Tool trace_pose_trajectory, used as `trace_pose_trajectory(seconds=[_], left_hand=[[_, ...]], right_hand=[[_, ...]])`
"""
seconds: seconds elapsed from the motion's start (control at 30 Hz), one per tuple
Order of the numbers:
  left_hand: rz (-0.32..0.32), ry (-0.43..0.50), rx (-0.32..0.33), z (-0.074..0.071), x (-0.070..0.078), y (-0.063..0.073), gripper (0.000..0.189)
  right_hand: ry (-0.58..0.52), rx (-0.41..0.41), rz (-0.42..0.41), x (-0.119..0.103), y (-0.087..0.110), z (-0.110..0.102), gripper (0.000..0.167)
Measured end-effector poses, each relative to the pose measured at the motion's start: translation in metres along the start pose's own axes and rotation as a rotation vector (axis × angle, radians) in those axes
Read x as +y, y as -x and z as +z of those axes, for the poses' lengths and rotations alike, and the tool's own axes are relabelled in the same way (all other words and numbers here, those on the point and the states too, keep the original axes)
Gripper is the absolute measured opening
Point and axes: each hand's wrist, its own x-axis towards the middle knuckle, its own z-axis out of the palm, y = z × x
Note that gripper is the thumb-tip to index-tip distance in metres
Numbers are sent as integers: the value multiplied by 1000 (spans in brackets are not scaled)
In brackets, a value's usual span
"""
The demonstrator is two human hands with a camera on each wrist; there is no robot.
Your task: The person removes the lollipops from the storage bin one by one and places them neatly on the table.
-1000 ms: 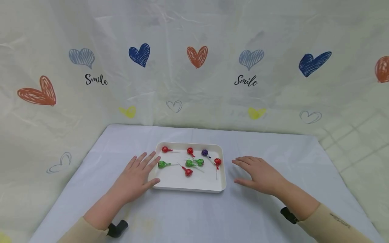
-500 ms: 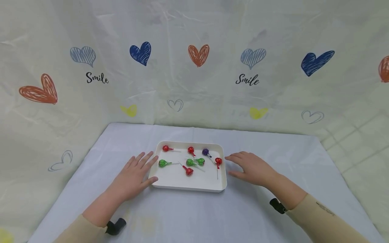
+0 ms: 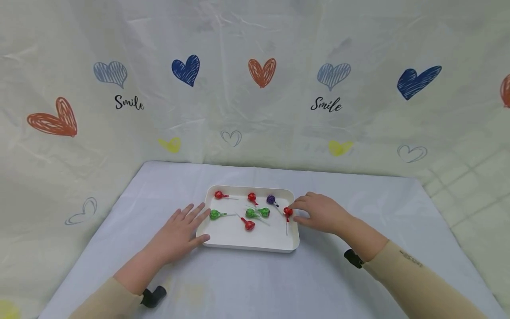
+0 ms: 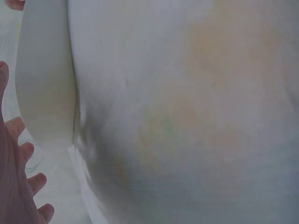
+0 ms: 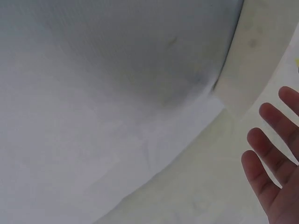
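A white tray (image 3: 231,238) holds several red lollipops, three green ones and a purple lollipop (image 3: 271,199). My left hand (image 3: 175,239) is at the tray's left side, fingers spread, close to a green lollipop (image 3: 215,215). Over the right rim reaches my right hand (image 3: 320,212), its fingertips right at the red lollipop (image 3: 287,211) there. In the right wrist view that hand's fingers (image 5: 261,140) are loosely extended beside the tray wall (image 5: 257,42), with no lollipop showing among them. The left wrist view shows the tray's side (image 4: 44,79) past the left fingers.
The tray stands on a table with a white cloth (image 3: 239,283). Behind it hangs a pale sheet (image 3: 295,26) printed with hearts and the word Smile. A dark wrist device (image 3: 153,297) sits below the left wrist, another (image 3: 353,258) below the right.
My right hand has moved left and slightly away from me, from beside the tray to over its right rim. The left hand and the lollipops stay nearly where they were.
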Motion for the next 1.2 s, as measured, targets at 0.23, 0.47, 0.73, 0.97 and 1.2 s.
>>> trace_pose_trajectory(seconds=[0.23,0.47,0.73,0.97,1.2], left_hand=[[22,19,-11,5,0,-1,82],[11,20,-28,8,0,1,81],[13,20,-27,3,3,2,78],[9,2,-42,0,5,1,78],[0,5,-48,-3,8,1,78]], right_hand=[[47,-44,10,1,-17,-5,26],[10,-114,11,-1,-29,-6,22],[2,-142,-9,1,-38,2,19],[34,-172,-8,4,-47,9,19],[49,-198,18,3,-51,12,19]])
